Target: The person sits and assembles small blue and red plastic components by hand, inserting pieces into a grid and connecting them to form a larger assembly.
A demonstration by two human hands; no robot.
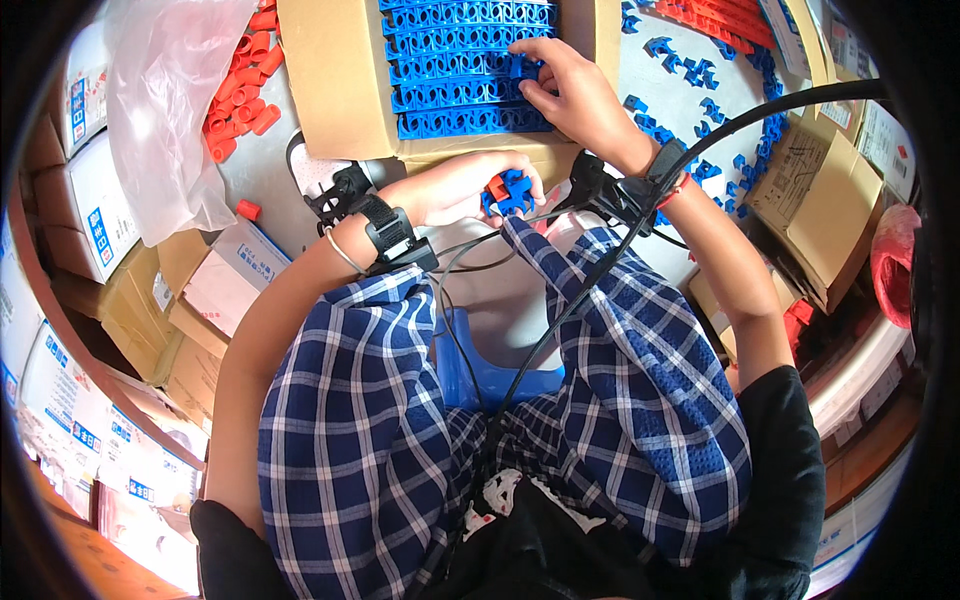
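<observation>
Hands first: left hand (455, 190) sits just below the front wall of the cardboard box (340, 80), fingers curled shut around a small bunch of blue clips (512, 192) with one red piece (497, 186) among them. The bunch pokes out at the fingertips, over the person's knees — exact clip count inside the fist I cannot tell.

Right hand (575, 90) reaches into the box, fingertips pressed down on the right end of the rows of blue clips (465, 65) packed inside. Fingers are bent onto the third or fourth row; whether they pinch a single clip or only press on it is not clear.

Count in the box: about six rows visible, stacked front to back, each a tight line of identical blue clips, top row cut by the frame edge.

Around it — loose blue clips (700, 90) scattered on the surface right of the box, well over a dozen. Red caps (245, 85) heaped left of the box, also well over a dozen, plus one stray red cap (248, 210) nearer the left wrist. Clear plastic bag (165, 100) lies beside the red heap. Both wrists carry black strapped devices with cables running back over the plaid shorts (400, 420).
</observation>
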